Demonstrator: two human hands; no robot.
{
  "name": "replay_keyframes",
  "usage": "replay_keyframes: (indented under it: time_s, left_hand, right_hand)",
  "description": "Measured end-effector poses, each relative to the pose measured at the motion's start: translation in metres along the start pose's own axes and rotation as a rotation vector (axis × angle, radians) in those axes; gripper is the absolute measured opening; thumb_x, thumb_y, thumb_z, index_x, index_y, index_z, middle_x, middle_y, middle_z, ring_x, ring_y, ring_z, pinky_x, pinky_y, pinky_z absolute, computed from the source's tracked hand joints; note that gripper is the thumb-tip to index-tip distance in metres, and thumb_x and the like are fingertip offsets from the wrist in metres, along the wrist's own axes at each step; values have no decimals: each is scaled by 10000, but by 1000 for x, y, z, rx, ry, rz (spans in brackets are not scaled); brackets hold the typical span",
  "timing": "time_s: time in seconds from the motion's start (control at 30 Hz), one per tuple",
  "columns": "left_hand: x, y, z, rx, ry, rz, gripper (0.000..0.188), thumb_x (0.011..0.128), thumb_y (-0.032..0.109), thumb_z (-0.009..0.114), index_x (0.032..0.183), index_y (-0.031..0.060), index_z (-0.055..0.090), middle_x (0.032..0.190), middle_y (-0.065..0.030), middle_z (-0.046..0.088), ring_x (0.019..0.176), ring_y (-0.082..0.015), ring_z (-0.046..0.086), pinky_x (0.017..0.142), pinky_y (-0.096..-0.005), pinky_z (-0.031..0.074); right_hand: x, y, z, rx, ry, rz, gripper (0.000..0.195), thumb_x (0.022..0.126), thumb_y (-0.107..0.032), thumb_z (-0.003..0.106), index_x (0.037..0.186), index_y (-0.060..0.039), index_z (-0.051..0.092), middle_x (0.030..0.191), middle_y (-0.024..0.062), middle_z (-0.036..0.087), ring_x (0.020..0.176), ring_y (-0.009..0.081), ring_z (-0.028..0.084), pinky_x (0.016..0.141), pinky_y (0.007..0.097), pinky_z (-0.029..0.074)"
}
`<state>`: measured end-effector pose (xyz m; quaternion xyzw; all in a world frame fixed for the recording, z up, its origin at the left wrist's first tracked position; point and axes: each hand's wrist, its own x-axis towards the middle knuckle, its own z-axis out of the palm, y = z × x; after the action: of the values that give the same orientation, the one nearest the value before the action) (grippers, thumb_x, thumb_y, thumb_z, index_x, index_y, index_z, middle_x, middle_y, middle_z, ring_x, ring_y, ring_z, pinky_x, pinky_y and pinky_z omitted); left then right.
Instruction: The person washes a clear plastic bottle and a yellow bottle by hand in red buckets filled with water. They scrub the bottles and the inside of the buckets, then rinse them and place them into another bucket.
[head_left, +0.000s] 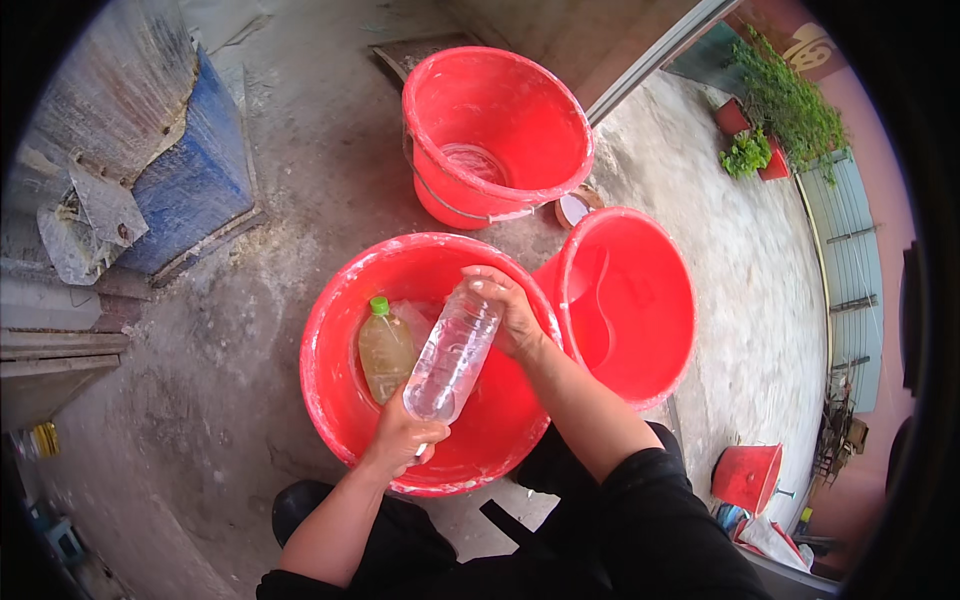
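A clear plastic bottle (455, 352) is tilted between my two hands above a large red plastic tub (480, 465). My left hand (409, 435) grips its lower-left end, where a small white piece shows by the fingers. Around the upper-right end are the fingers of my right hand (504, 304). Clear liquid seems to be inside the bottle, though its level cannot be told. Within the tub, at the left, lies a second bottle (386, 349) with a green cap and yellowish contents. Beside it is some crumpled clear plastic (414, 319), partly hidden by the bottle I hold.
Beyond the tub stands a red bucket (487, 135) with a wire handle. Another red bucket (637, 307) touches the tub's right side. A small round container (576, 206) sits between them. A blue, dirt-streaked structure (191, 180) is at the upper left; potted plants (787, 105) stand far right.
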<state>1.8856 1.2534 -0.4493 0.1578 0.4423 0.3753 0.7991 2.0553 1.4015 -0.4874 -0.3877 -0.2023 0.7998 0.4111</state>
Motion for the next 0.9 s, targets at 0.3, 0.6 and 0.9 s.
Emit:
replay_keyframes:
  time_s: [0.3, 0.6, 0.9]
  left_hand:
    - [-7, 3, -28, -463, -335, -284, 335, 785, 172, 499, 1094, 54, 450, 726, -110, 536, 480, -150, 500, 390, -235, 374]
    - [8, -30, -20, 810, 409, 244, 525, 624, 33, 599, 1130, -12, 471, 840, -189, 614, 865, -306, 616, 769, -389, 471]
    - [-12, 20, -40, -126, -220, -91, 414, 758, 72, 582, 1144, -29, 471, 926, -154, 615, 749, -207, 643, 639, -306, 535]
  right_hand:
    - [7, -6, 9, -21, 84, -72, 267, 713, -82, 599, 959, 17, 566, 776, 135, 592, 693, 248, 593, 652, 368, 514]
    - [3, -12, 48, -335, 301, -216, 175, 731, -31, 576, 891, 41, 579, 758, 103, 623, 628, 175, 596, 559, 275, 501]
    - [-10, -41, 51, -188, 318, -235, 148, 709, -10, 578, 844, 49, 592, 736, 118, 616, 582, 186, 590, 527, 283, 502]
